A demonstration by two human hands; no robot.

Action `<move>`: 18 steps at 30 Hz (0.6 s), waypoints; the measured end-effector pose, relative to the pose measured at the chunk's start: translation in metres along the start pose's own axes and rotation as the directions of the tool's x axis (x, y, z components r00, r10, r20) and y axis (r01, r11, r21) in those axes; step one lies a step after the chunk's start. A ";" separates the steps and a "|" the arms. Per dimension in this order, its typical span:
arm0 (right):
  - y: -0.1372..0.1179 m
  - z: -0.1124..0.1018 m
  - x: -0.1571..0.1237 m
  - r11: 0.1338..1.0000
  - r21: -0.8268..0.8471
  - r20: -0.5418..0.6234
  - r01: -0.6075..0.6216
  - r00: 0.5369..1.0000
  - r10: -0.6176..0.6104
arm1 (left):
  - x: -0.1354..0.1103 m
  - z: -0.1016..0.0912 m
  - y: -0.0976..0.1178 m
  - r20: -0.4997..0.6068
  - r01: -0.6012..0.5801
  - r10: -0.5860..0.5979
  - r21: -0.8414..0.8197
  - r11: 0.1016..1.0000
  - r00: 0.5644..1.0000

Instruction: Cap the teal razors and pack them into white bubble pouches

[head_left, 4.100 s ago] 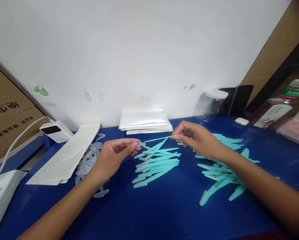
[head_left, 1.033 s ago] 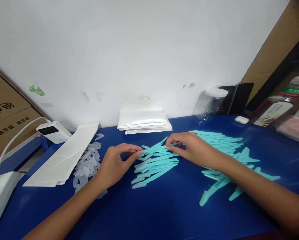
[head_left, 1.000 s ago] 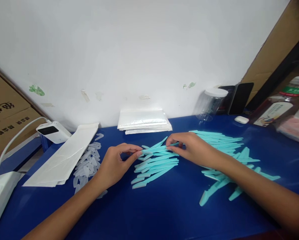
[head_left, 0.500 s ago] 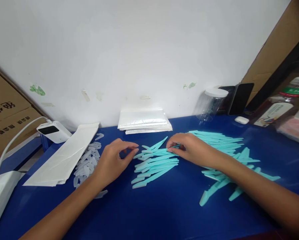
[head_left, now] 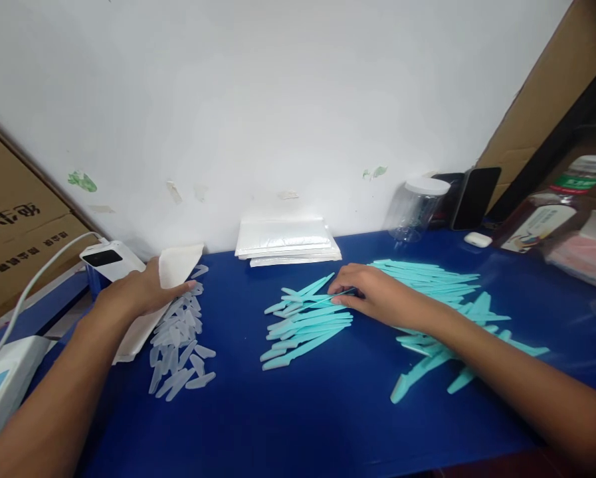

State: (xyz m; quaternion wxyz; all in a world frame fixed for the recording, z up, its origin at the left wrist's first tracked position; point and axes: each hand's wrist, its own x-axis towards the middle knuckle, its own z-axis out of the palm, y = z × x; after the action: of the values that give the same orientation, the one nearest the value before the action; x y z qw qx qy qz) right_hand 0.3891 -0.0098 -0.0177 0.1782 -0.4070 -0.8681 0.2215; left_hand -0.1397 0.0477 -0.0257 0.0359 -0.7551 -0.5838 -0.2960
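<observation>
My left hand (head_left: 143, 292) reaches out over the far end of a heap of clear plastic caps (head_left: 178, 345), fingertips at the caps, fingers partly stretched. My right hand (head_left: 372, 299) rests on the blue table, fingers pinched on the end of a teal plastic razor stick (head_left: 327, 299) at the top of a neat pile of capped teal sticks (head_left: 302, 325). A looser heap of teal sticks (head_left: 437, 292) lies right of and under my right forearm.
A white flat bag (head_left: 178, 262) lies under my left hand, with a white power bank (head_left: 109, 260) behind it. A stack of silver pouches (head_left: 288, 240) sits at the wall. A clear jar (head_left: 417, 209), phones and an earbud case (head_left: 477, 239) stand far right. Cardboard boxes flank both sides.
My left hand let go of the stick's end and swung left to the clear caps. My right hand stayed, lowering the stick onto the middle pile.
</observation>
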 end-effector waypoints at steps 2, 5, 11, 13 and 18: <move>-0.001 -0.001 0.000 1.000 0.009 0.000 -0.003 1.000 0.003 | -0.002 0.005 -0.003 -0.050 0.058 -0.049 0.198 0.978 0.998; -0.001 -0.002 0.001 1.000 0.013 -0.003 -0.020 1.000 0.020 | -0.002 0.004 0.004 -0.069 0.222 -0.212 0.334 0.916 0.975; -0.001 0.001 0.002 1.000 0.017 -0.013 0.003 1.000 -0.003 | 0.001 -0.017 0.068 -0.028 0.317 -0.329 0.356 0.879 0.944; -0.001 0.002 0.002 0.999 0.033 -0.016 0.000 1.000 0.000 | 0.002 -0.023 0.100 0.052 0.232 -0.277 0.413 0.881 0.959; 0.001 0.003 0.001 0.997 0.066 0.018 -0.029 0.999 0.027 | -0.003 -0.016 0.162 0.093 -0.049 0.023 0.295 0.954 0.995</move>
State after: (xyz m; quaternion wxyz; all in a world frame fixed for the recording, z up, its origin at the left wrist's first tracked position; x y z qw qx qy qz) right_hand 0.3875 -0.0094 -0.0211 0.1811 -0.4110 -0.8559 0.2562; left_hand -0.0006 -0.0123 0.0327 0.1284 -0.7640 -0.6088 -0.1708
